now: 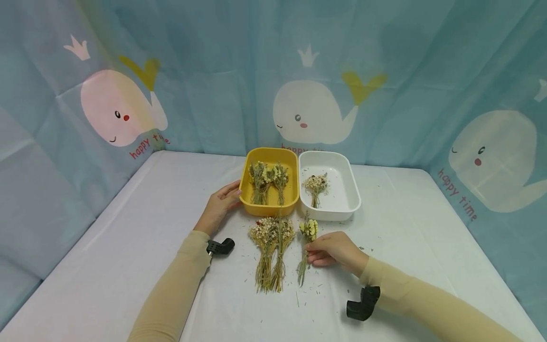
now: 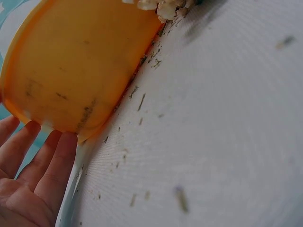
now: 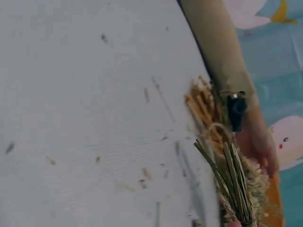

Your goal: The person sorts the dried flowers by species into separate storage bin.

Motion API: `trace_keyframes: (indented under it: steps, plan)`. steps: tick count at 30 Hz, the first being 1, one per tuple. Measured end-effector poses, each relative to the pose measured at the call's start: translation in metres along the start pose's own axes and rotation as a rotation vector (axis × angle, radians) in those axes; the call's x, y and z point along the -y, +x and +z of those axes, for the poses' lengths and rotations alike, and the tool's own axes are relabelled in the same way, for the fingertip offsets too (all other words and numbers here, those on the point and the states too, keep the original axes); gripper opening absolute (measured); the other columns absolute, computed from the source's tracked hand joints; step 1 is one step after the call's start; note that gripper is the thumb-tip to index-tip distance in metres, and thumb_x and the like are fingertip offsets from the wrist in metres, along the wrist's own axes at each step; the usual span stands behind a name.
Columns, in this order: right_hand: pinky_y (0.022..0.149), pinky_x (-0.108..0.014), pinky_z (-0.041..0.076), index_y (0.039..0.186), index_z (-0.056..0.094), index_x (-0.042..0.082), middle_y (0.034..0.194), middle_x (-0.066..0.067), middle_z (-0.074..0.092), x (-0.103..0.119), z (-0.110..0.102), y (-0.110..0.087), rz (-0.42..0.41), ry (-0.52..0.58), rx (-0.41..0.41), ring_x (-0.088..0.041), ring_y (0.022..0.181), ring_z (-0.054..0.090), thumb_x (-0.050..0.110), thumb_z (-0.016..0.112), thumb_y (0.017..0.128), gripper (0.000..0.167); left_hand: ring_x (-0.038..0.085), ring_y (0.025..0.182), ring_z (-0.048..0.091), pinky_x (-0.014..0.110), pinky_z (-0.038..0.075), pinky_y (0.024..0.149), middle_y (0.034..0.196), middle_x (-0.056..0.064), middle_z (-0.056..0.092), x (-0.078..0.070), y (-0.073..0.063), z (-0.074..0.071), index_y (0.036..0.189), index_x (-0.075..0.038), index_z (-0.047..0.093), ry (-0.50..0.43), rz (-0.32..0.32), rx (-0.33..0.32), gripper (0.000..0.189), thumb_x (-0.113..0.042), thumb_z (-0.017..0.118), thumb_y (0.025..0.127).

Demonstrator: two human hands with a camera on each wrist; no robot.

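Note:
My left hand (image 1: pixel 220 207) touches the left side of a yellow bin (image 1: pixel 295 207). In the left wrist view its fingers (image 2: pixel 59 163) lie fairly straight against the bin wall. Two bunches of dried flowers or so (image 1: pixel 279 179) lie inside that bin. My right hand (image 1: pixel 335 250) pinches a small bunch of yellow dried flowers (image 1: pixel 308 229) by its stems, over the table. The right wrist view shows these stems (image 3: pixel 236 182) close up, with twine around them; most of the hand is out of that view. Between my hands, more dried flower bunches (image 1: pixel 267 256) lie side by side.
A white bin (image 1: pixel 348 190) stands against the yellow one's right side, holding one pale dried bunch (image 1: pixel 316 186). Bits of stem and leaf are scattered over the white tabletop (image 1: pixel 410 223). A blue curtain with whale prints (image 1: pixel 222 85) hangs behind and beside the table.

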State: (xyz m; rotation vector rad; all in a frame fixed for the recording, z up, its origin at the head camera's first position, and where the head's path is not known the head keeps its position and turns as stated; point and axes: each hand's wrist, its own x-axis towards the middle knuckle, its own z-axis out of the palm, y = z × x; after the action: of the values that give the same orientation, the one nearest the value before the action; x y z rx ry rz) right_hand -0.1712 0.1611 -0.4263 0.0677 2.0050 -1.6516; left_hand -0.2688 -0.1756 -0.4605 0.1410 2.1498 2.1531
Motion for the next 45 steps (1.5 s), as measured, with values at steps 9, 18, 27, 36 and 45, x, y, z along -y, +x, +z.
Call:
trace_keyframes:
  steps: [9, 18, 27, 36, 45]
  plan:
    - [0.072, -0.025, 0.064, 0.106, 0.072, -0.008, 0.079, -0.002, 0.076, 0.027, -0.005, -0.019, -0.110, -0.062, 0.059, -0.009, 0.073, 0.073, 0.016, 0.071, 0.091, 0.029, 0.023, 0.144, 0.043, 0.023, 0.052, 0.104, 0.157, 0.010, 0.042, -0.001, 0.001, 0.000, 0.153, -0.011, 0.039, 0.007, 0.000, -0.007, 0.054, -0.023, 0.055, 0.103]
    - [0.081, -0.036, 0.064, 0.102, 0.072, -0.005, 0.079, -0.002, 0.076, 0.065, -0.011, -0.012, -0.167, -0.104, 0.063, -0.012, 0.075, 0.074, 0.017, 0.071, 0.090, 0.025, 0.021, 0.145, 0.042, 0.028, 0.050, 0.108, 0.157, 0.008, 0.042, -0.001, -0.001, 0.000, 0.153, -0.012, 0.040, -0.004, -0.001, -0.004, 0.058, -0.030, 0.059, 0.101]
    - [0.080, -0.032, 0.064, 0.109, 0.069, -0.007, 0.079, -0.001, 0.076, 0.091, -0.012, 0.019, -0.167, -0.074, 0.057, -0.012, 0.077, 0.074, 0.016, 0.071, 0.091, 0.029, 0.018, 0.143, 0.045, 0.027, 0.050, 0.108, 0.156, 0.004, 0.045, 0.002, -0.002, 0.002, 0.152, -0.017, 0.042, 0.004, -0.017, -0.006, 0.054, -0.031, 0.058, 0.102]
    - [0.079, -0.028, 0.064, 0.110, 0.070, -0.005, 0.080, 0.000, 0.075, 0.110, -0.006, 0.053, -0.196, -0.069, 0.044, -0.010, 0.075, 0.073, 0.016, 0.070, 0.093, 0.027, 0.021, 0.145, 0.041, 0.036, 0.045, 0.114, 0.158, 0.006, 0.042, 0.001, -0.002, -0.001, 0.154, -0.017, 0.039, -0.008, -0.012, 0.012, 0.058, -0.033, 0.058, 0.102]
    - [0.074, -0.024, 0.064, 0.115, 0.069, -0.006, 0.075, 0.000, 0.074, 0.125, -0.003, 0.082, -0.148, -0.065, 0.004, -0.010, 0.071, 0.073, 0.014, 0.071, 0.092, 0.030, 0.019, 0.143, 0.044, 0.032, 0.048, 0.111, 0.156, 0.005, 0.044, 0.001, -0.003, 0.000, 0.153, -0.018, 0.041, 0.009, -0.014, 0.003, 0.057, -0.034, 0.059, 0.101]
